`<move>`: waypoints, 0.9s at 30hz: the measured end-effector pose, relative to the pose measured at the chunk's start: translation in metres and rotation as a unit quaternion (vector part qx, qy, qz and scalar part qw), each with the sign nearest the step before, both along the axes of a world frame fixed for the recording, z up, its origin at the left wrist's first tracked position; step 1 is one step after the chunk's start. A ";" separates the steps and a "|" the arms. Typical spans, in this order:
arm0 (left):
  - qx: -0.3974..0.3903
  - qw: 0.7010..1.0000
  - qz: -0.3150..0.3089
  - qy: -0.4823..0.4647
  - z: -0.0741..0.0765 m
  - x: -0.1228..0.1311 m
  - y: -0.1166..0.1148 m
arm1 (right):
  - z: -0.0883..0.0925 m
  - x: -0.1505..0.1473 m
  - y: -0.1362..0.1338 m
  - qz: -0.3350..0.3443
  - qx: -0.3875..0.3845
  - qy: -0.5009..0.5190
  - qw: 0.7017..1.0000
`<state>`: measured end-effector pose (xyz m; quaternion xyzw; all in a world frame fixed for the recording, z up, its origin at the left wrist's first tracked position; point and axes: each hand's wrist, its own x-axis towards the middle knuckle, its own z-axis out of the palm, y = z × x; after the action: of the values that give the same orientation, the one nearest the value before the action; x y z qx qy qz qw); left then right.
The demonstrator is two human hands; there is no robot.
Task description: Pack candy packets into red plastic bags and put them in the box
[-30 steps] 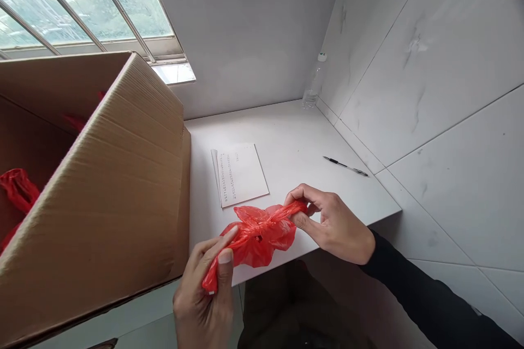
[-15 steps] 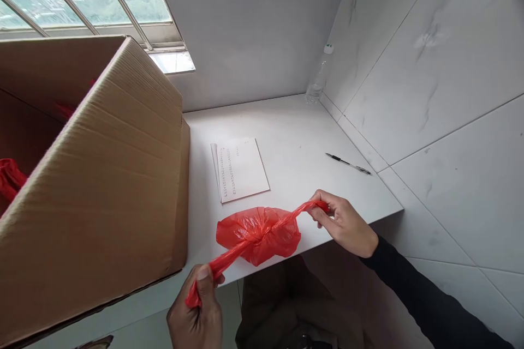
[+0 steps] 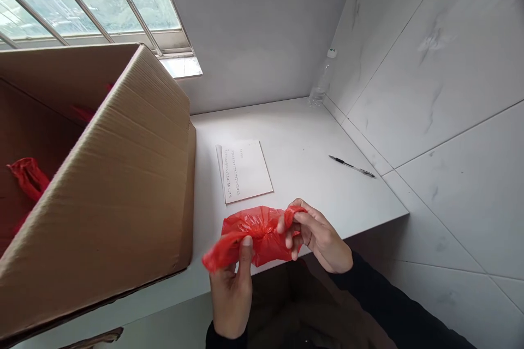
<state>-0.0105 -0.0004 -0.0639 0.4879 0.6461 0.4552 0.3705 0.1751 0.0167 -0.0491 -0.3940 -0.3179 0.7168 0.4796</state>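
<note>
Tabletop [image 3: 295,131]: white
Cardboard box [image 3: 135,174]: left
Printed sheets [image 3: 251,174]: middle
Pen [image 3: 352,166]: right
Plastic bottle [image 3: 320,86]: far corner
Plastic bag [image 3: 271,248]: front edge

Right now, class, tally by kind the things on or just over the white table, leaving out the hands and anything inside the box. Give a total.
Red bag: 1
Cardboard box: 1
Booklet: 1
Pen: 1
Bottle: 1
Total: 5

White tabletop [image 3: 295,166] in a room corner; behind it, a grey wall [image 3: 262,22]; to its right, a wall of grey-veined white tiles [image 3: 470,82]; behind its left end, a bright window [image 3: 150,8] with metal bars [image 3: 129,2].
</note>
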 end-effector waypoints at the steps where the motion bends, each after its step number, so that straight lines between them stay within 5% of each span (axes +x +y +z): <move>1: 0.004 1.000 0.018 0.012 0.000 -0.002 0.001 | -0.001 0.002 -0.001 -0.006 -0.003 -0.012 1.000; 7: 0.011 0.991 0.125 0.044 -0.009 -0.023 -0.002 | -0.006 0.014 -0.007 0.004 0.060 -0.194 0.979; 11: 0.007 0.996 0.084 -0.002 -0.028 -0.023 -0.016 | -0.015 0.007 -0.008 -0.046 0.162 -0.373 0.913; 16: -0.016 0.998 0.049 0.026 -0.050 0.009 -0.034 | -0.046 -0.018 -0.009 0.008 0.206 -0.387 0.899; 21: -0.028 0.999 0.040 -0.024 -0.050 0.035 -0.027 | -0.075 -0.036 -0.017 0.044 0.274 -0.450 0.849; 27: -0.051 0.997 0.036 -0.050 -0.055 0.031 -0.008 | -0.092 -0.044 -0.016 0.015 0.298 -0.521 0.799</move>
<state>0.0205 -0.0081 -0.1185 0.4213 0.6663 0.4582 0.4107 0.1307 0.0004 -0.1408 -0.5406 -0.7241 0.2799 0.3241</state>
